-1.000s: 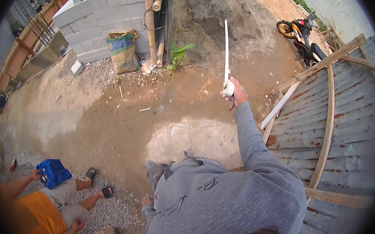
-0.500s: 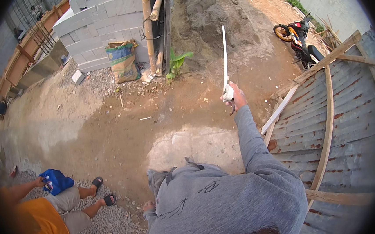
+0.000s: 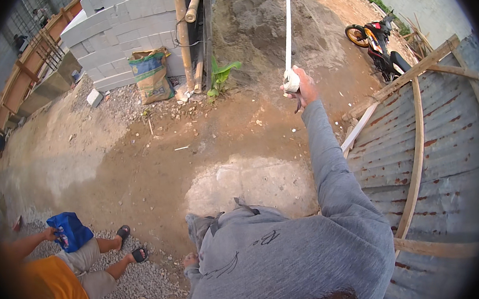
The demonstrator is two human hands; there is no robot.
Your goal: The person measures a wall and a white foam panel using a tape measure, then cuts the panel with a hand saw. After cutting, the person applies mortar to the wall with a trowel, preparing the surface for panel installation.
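My right hand (image 3: 308, 87) is stretched far out in front of me, closed around a tape measure (image 3: 290, 81). The tape's white case shows at my fingers, and a dark strap dangles under it. Its white blade (image 3: 289, 27) sticks straight out, away from me, and runs past the top edge of the head view. Close by my hip is my left hand (image 3: 190, 261), mostly hidden by the grey sleeve and shirt, so its fingers cannot be made out.
A person with a blue bag (image 3: 70, 232) is at lower left. Grey blocks (image 3: 129, 34), a sack (image 3: 152, 77) and bamboo poles (image 3: 184, 41) stand ahead, beside a sand pile (image 3: 257, 19). Rusty corrugated sheeting (image 3: 448, 150) and a motorcycle (image 3: 377, 43) are at right.
My right arm has reached farther forward and up with the tape measure. The blade's far end, visible before, is now beyond the top edge. My left hand looks about the same.
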